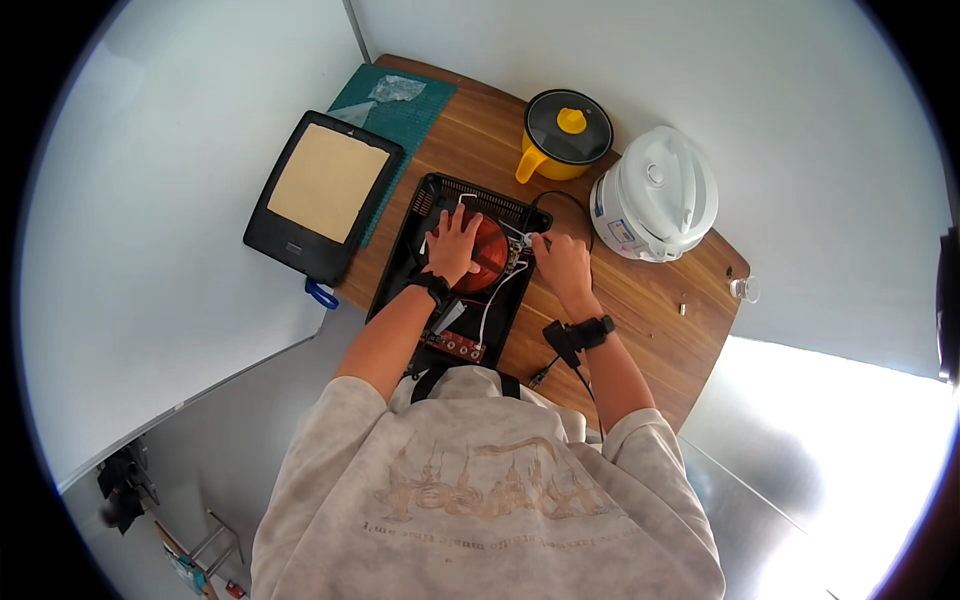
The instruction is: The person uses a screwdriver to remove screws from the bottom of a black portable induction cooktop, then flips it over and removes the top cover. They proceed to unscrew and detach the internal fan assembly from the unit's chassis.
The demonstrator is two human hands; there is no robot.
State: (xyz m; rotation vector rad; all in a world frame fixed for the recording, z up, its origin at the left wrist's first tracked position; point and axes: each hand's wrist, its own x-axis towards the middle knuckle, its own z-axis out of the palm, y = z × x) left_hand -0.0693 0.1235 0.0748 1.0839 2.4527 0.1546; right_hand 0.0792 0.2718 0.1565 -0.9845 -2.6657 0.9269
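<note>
An open black appliance housing (507, 312) lies on the wooden table, holding a round copper coil (487, 250), white wires and a red circuit board (455, 345). My left hand (455, 245) rests palm down on the coil with its fingers spread. My right hand (563, 262) is closed at the housing's right edge, its fingertips at a small white piece (526, 239) among the wires beside the coil. What exactly those fingers grip is too small to make out.
A black panel with a beige sheet (326, 185) lies left on a green mat (420, 105). Behind stand a yellow pot with dark lid (565, 135) and a white cooker (650, 195). A small glass (745, 290) sits at the right edge; black cables run beside the housing.
</note>
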